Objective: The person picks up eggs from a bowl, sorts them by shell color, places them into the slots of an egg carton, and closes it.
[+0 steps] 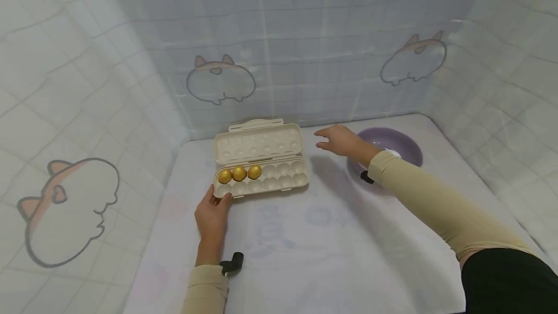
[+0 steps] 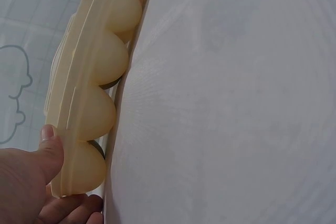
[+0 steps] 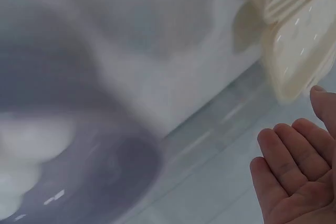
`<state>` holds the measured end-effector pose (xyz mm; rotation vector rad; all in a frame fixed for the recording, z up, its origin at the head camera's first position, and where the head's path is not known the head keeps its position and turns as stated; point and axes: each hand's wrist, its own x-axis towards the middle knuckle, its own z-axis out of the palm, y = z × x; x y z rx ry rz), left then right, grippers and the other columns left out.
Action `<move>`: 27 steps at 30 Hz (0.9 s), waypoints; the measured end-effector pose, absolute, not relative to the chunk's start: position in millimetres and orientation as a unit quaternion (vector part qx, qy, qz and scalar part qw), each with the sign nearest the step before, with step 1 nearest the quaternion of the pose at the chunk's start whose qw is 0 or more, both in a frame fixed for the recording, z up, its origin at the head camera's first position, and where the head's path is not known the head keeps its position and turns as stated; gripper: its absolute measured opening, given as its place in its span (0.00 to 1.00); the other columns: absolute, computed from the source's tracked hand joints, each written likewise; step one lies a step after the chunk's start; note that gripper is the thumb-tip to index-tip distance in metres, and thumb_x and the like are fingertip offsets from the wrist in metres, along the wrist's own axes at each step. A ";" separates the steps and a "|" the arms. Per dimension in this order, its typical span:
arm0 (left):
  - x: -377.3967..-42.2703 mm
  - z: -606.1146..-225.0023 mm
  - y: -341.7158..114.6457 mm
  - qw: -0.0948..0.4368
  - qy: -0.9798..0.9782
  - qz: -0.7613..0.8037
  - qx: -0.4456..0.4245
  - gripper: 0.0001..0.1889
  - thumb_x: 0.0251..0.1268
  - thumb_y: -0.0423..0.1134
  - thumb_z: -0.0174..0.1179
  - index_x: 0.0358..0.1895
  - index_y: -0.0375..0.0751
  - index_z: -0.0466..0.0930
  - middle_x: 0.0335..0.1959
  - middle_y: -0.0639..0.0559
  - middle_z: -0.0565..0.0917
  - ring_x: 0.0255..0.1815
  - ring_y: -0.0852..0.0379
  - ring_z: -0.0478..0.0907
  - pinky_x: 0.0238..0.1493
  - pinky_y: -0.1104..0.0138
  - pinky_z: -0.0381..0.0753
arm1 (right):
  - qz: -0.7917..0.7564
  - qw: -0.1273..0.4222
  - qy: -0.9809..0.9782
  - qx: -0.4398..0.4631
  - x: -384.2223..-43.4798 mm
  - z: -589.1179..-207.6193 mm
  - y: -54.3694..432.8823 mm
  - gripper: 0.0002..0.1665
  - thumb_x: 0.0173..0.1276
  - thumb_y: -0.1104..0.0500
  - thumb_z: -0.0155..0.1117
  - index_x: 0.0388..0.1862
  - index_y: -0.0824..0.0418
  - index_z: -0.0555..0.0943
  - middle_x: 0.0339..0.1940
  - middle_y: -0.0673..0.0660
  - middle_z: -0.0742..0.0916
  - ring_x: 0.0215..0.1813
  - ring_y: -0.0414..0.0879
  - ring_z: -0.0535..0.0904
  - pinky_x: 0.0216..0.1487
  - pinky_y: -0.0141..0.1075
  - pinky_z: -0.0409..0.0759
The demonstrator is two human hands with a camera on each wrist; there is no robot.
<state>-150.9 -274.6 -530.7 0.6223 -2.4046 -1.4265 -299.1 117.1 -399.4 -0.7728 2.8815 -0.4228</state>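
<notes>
1. Our left hand (image 1: 211, 214) pinches the near left corner of the egg box (image 1: 259, 147), open on the table (image 1: 279, 246).
2. If we tug that corner, we think the three gold eggs (image 1: 239, 174) in the back row could roll out.
3. Our right hand (image 1: 340, 140) is empty, fingers loose, between the egg box and the purple bowl (image 1: 405, 145).
4. White round things (image 3: 37, 140) sit in the purple bowl; if our right sleeve (image 1: 436, 207) dips, it might bump them.
</notes>
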 end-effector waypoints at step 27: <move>-147.4 -526.9 -299.8 0.129 -0.827 -0.491 0.241 0.41 0.72 0.46 0.71 0.82 0.42 0.61 0.77 0.40 0.72 0.76 0.44 0.76 0.70 0.56 0.82 | -0.111 0.180 0.950 -0.232 -265.0 -398.7 245.9 0.18 0.75 0.55 0.68 0.56 0.63 0.89 0.53 0.61 0.93 0.60 0.60 0.87 0.66 0.58 0.84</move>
